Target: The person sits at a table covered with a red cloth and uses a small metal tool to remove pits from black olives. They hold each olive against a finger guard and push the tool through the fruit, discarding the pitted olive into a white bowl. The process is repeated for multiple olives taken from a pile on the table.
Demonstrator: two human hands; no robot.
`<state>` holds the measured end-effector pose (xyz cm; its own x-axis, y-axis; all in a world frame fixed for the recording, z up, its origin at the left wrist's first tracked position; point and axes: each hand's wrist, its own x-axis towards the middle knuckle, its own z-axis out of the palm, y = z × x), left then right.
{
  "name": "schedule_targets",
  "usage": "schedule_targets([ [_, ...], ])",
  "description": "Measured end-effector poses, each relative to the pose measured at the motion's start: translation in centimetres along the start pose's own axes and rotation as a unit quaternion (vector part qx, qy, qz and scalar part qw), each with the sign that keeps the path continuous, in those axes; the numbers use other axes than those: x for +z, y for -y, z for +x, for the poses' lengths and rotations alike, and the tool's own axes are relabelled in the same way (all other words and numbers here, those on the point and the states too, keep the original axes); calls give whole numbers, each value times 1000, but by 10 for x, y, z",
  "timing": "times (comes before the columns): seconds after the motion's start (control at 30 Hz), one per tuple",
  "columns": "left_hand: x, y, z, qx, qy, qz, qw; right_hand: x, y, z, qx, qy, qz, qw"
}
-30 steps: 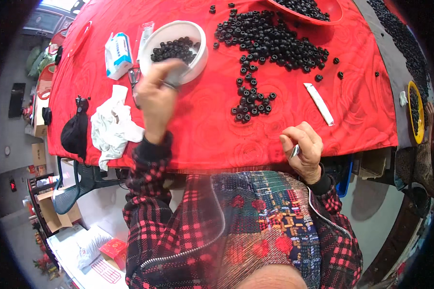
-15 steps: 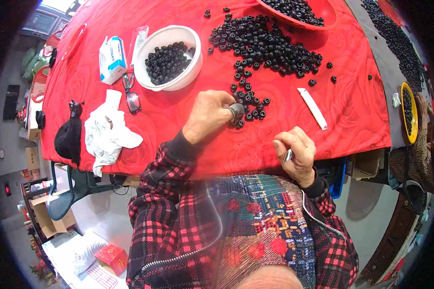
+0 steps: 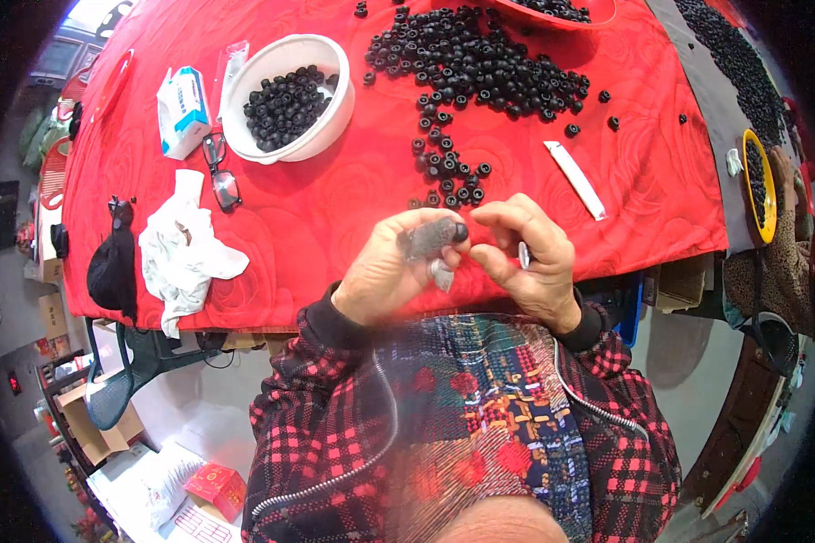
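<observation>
The left hand (image 3: 394, 271) has been moved near the right hand (image 3: 539, 267). A black bead (image 3: 461, 233) is pinched in the left; a shiny tool (image 3: 523, 255) is held in the half-curled right. Bead work seems under way; stillness is needed.

Silver tool (image 3: 524, 255) — part-hidden, red bowl (image 3: 589, 23) (cropped)

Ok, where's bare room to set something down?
Bare red tablecloth lies between the white bowl and left hand, and right of the slim white packet. Crowded: the upper middle, with loose black pieces, and the left, with glasses and white cloth.
</observation>
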<state>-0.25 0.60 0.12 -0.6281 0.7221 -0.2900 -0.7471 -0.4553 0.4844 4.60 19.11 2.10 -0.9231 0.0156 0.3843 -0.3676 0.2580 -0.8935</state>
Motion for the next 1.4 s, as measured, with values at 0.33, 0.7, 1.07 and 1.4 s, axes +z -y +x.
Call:
schedule_targets([
  [0.33, 11, 5, -6, -102, -8, -7, 995, -1, 1, -2, -3, 75, -13, 997],
  [0.7, 5, 3, -9, -128, 44, 178, 975, -2, -3, 0, -80, 80, -5, 994],
  [1.07, 10, 6, -4, -72, 52, 111, 990, -5, -2, 2, -97, 25, -26, 995],
  [1.4, 22, 13, -13, -42, 3, 130, 991, -4, -3, -1, -189, -17, -39, 981],
])
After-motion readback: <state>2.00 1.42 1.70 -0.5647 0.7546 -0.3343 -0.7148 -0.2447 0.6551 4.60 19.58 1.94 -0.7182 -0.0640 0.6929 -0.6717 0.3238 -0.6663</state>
